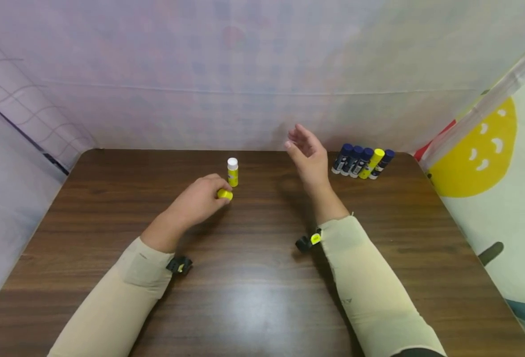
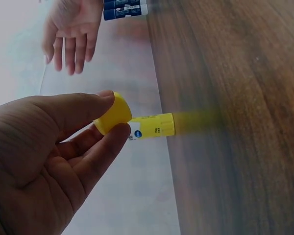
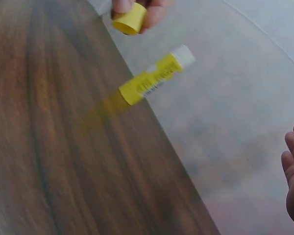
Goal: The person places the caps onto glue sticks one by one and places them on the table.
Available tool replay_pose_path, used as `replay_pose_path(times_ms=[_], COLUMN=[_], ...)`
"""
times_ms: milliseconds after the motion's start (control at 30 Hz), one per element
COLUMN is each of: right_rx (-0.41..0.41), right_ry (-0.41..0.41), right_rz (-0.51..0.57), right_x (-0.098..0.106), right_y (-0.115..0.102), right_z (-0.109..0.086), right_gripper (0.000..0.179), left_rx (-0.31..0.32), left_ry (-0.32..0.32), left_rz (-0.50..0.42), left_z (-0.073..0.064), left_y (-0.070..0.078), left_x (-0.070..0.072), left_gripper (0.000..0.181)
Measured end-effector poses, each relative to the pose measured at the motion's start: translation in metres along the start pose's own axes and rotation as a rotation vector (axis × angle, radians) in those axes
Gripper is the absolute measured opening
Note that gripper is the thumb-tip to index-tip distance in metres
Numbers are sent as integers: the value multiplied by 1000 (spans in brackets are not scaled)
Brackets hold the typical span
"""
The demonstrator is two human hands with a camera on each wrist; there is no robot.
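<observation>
Between its thumb and fingers my left hand (image 1: 197,201) pinches a yellow cap (image 2: 113,115), held just in front of an uncapped glue stick (image 1: 233,173). That glue stick stands upright on the table, yellow-bodied with a white top, and neither hand touches it. My right hand (image 1: 309,158) is raised to the right of the glue stick, palm turned inward, fingers loosely bent with nothing in them. In the right wrist view the yellow cap (image 3: 130,19) shows its rim, close to the glue stick (image 3: 157,76) but apart from it.
A row of several capped glue sticks (image 1: 362,162), dark blue with one yellow among them, stands at the back right of the brown wooden table (image 1: 253,277). Behind the table's back edge hangs a pale checked cloth (image 1: 191,109).
</observation>
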State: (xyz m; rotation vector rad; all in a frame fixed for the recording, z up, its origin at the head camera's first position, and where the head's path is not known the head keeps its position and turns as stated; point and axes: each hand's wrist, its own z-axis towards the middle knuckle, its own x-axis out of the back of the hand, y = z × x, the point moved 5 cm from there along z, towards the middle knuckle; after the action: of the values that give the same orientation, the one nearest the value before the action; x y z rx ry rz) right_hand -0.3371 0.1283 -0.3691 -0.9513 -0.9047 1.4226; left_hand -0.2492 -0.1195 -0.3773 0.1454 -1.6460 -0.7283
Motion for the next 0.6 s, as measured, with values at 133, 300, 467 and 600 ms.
replay_pose_path(times_ms=[133,300,467,600], right_rx=[-13,-38,-102,-141], right_ry=[-36,-82,-113,-139], right_rz=[14,4,-44,-42], right_x=[-15,-32,-47,-59], right_y=[5,12,20,25], right_z=[-3,-6,-10,-13], right_gripper=[56,55,57,59], left_rx=[-3,2,-7,-10], left_ry=[4,2,14,18], left_rz=[-2,-8,-10,-12], left_z=[0,1,2,2], left_y=[0,0,0,0], left_x=[0,0,1,1], left_gripper=[27,26,25,25])
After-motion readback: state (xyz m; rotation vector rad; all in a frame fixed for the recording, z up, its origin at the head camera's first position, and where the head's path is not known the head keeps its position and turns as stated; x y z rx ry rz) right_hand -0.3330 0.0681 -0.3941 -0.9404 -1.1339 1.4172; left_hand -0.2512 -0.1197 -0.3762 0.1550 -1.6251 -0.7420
